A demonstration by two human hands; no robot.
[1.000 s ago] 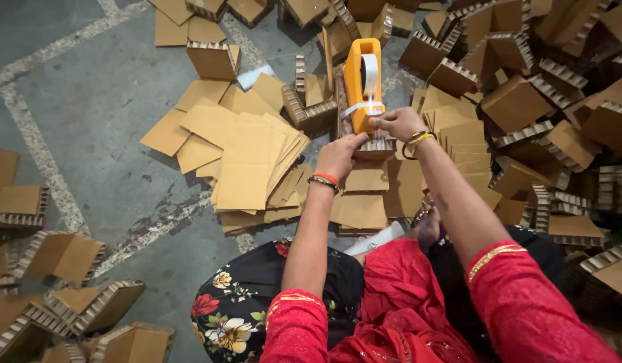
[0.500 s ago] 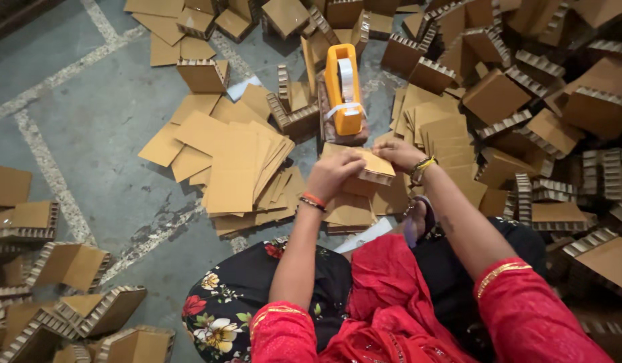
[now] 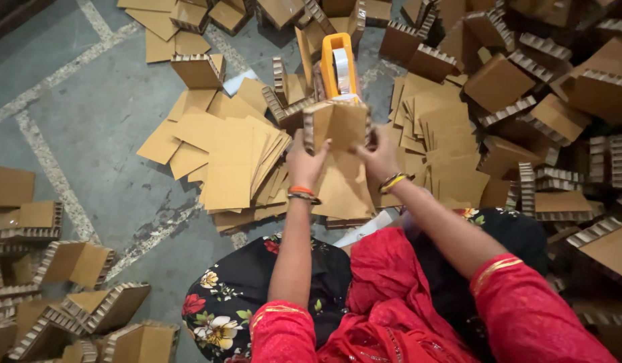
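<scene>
Both hands have lifted the cardboard piece (image 3: 336,124) upright, where before it lay flatter: left hand (image 3: 306,161) and right hand (image 3: 378,154) clasp its lower edges, just near of the orange tape dispenser (image 3: 339,64).

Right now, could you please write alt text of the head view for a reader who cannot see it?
Both hands, left hand and right hand, hold a small cardboard piece up in front of an orange tape dispenser. Flat cardboard sheets and folded cardboard corner pieces lie around on the grey floor.
</scene>
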